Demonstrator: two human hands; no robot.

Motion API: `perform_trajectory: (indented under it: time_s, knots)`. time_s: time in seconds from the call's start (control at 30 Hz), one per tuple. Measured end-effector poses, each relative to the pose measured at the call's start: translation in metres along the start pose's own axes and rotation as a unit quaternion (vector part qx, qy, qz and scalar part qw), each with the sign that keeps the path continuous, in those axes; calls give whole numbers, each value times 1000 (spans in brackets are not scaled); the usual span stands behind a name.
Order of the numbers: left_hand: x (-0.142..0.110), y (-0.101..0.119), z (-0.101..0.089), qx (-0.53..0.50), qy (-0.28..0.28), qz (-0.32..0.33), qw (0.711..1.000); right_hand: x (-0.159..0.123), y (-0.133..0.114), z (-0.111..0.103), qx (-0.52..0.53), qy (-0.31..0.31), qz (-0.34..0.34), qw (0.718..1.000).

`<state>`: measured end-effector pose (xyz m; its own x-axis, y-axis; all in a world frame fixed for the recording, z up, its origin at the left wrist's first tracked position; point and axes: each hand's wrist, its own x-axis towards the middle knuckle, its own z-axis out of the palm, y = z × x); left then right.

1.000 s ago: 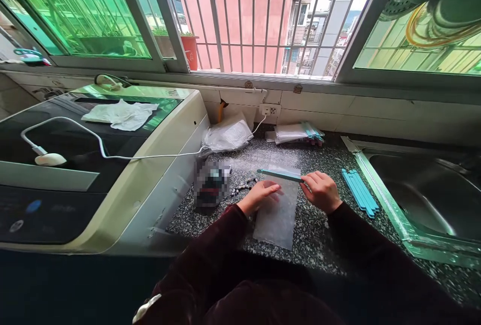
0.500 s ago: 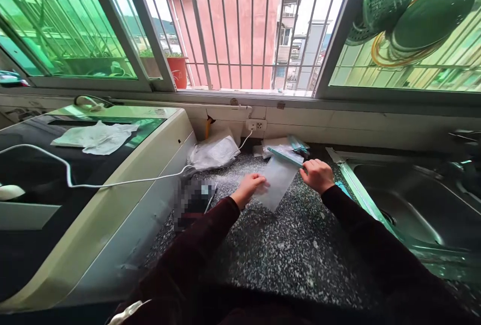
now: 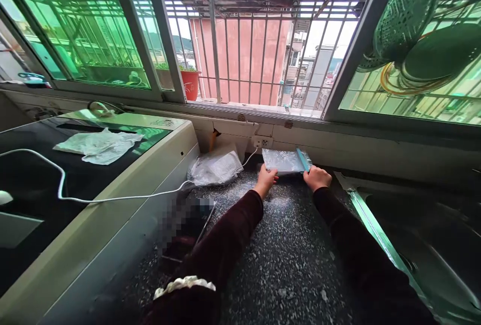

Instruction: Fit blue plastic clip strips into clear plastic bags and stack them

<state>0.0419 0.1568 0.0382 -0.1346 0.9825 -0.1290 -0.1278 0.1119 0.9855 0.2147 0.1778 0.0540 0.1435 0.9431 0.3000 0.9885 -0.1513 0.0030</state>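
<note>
A translucent plastic bag (image 3: pixel 282 160) with a teal strip (image 3: pixel 302 158) along its right end lies low over the back of the speckled countertop, near the wall. My left hand (image 3: pixel 266 181) grips its lower left edge, with the fingers at the corner and the thumb near the front. At the other end, my right hand (image 3: pixel 317 178) is closed around the lower end of the teal strip. Whatever lies under the bag is mostly hidden.
Left of the hands, a crumpled clear plastic package (image 3: pixel 216 166) sits against a washing machine (image 3: pixel 158 165). A white cable (image 3: pixel 150 196) crosses to the wall socket (image 3: pixel 262 141). A dark, blurred-out object (image 3: pixel 188 225) lies on the countertop (image 3: pixel 285 255). The sink (image 3: pixel 424 235) is at right.
Both hands have moved the bag toward the wall. It hung tilted over the countertop before and now lies flatter, its teal strip turned to the right end. My view has tipped upward.
</note>
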Motion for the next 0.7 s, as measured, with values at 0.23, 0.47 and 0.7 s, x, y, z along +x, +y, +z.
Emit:
perform_trajectory:
  time_s: [0.23, 0.47, 0.7]
  knots:
    - [26, -6, -9, 53, 21, -17, 998, 15, -3, 13, -16, -25, 5, 1000]
    - [34, -11, -56, 139, 57, 22, 988, 12, -5, 13, -20, -47, 3, 999]
    - [40, 11, -159, 172, 245, 76, 951, -3, -23, 6, -26, 56, -92, 994]
